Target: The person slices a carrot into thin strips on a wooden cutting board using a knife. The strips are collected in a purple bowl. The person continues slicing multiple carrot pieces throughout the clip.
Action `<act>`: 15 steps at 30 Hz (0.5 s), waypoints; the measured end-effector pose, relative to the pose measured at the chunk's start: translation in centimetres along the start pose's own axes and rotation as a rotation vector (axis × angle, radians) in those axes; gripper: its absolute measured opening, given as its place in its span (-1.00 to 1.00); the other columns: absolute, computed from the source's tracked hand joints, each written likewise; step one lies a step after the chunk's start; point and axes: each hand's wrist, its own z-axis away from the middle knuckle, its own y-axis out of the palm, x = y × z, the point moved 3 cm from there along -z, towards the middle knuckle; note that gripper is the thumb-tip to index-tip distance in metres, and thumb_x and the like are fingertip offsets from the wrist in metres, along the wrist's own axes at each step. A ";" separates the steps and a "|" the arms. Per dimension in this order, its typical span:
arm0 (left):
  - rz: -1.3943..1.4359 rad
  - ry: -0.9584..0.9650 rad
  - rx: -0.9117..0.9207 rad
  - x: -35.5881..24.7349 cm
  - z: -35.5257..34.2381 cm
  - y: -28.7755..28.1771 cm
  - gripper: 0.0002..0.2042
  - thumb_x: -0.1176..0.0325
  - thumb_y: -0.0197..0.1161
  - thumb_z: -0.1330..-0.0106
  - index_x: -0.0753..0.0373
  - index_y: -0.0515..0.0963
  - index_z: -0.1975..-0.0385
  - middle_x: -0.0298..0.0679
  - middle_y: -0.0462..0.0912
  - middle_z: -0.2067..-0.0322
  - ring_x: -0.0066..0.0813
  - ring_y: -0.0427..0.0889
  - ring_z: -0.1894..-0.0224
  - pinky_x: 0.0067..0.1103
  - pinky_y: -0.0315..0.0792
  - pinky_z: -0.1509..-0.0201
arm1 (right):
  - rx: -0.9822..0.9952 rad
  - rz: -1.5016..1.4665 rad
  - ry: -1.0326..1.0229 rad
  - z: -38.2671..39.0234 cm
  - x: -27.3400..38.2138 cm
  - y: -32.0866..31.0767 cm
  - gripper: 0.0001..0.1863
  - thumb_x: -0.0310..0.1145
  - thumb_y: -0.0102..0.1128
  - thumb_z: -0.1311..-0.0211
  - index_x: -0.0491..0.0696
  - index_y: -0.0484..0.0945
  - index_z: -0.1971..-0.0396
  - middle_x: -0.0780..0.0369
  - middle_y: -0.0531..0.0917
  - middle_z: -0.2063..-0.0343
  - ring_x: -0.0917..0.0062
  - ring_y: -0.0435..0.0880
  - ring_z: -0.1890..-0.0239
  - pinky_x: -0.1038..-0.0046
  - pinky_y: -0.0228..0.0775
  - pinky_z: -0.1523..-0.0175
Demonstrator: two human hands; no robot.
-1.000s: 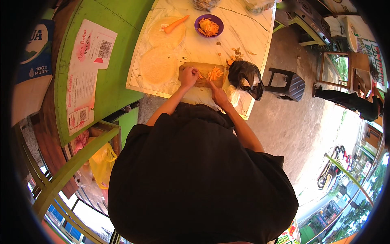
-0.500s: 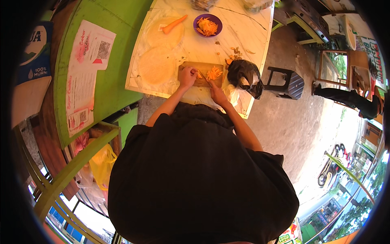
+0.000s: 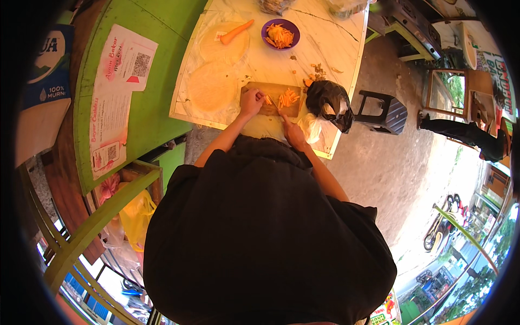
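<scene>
On the wooden cutting board (image 3: 271, 88), my left hand (image 3: 251, 103) is closed with its fingertips on a small carrot piece (image 3: 268, 100). My right hand (image 3: 293, 134) is closed around a knife (image 3: 279, 110) at the board's near edge, its blade just right of that piece. The knife's handle is mostly hidden in the hand. A pile of cut carrot strips (image 3: 288, 97) lies on the board's right part. Further back stands a purple bowl (image 3: 264, 39) heaped with carrot strips, and a whole peeled carrot (image 3: 236, 32) lies to its left.
A black plastic bag (image 3: 325, 101) sits right of the board, with a whitish bag (image 3: 310, 129) nearer me. Peelings (image 3: 317, 72) are scattered behind them. Two round translucent sheets (image 3: 212, 88) lie on the left. A dark plastic stool (image 3: 387, 112) stands beyond the table's right edge.
My right hand has drawn slightly back toward me, and the knife blade now shows beside the carrot piece. My left hand stays at the board. The whole view has shifted slightly.
</scene>
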 end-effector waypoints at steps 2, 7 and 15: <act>0.007 -0.002 0.007 0.0 -0.1 -0.2 -0.89 0.46 0.44 -0.24 0.33 0.68 0.33 -0.19 0.66 0.43 -0.40 0.65 0.43 -0.50 0.57 0.28 | 0.008 -0.023 0.000 0.3 0.3 -0.5 -0.36 -0.34 -0.09 -0.54 0.31 0.05 -0.54 -0.22 0.63 0.55 -0.21 0.65 0.44 -0.15 0.46 0.30; 0.066 -0.004 0.019 0.5 0.0 -0.6 -0.89 0.49 0.41 -0.23 0.35 0.69 0.29 -0.19 0.64 0.42 -0.41 0.62 0.44 -0.52 0.56 0.28 | 0.041 -0.048 0.042 1.6 1.7 -2.6 -0.43 -0.37 -0.05 -0.51 0.19 0.18 -0.47 -0.28 0.60 0.54 -0.26 0.62 0.42 -0.18 0.40 0.29; 0.020 0.054 0.065 -0.9 0.6 -0.8 -0.80 0.48 0.41 -0.22 0.33 0.68 0.18 -0.20 0.56 0.38 -0.38 0.61 0.40 -0.47 0.53 0.24 | -0.057 -0.199 0.028 1.3 2.5 -4.0 -0.46 -0.40 -0.03 -0.49 0.12 0.26 -0.43 -0.30 0.59 0.52 -0.28 0.62 0.38 -0.18 0.39 0.26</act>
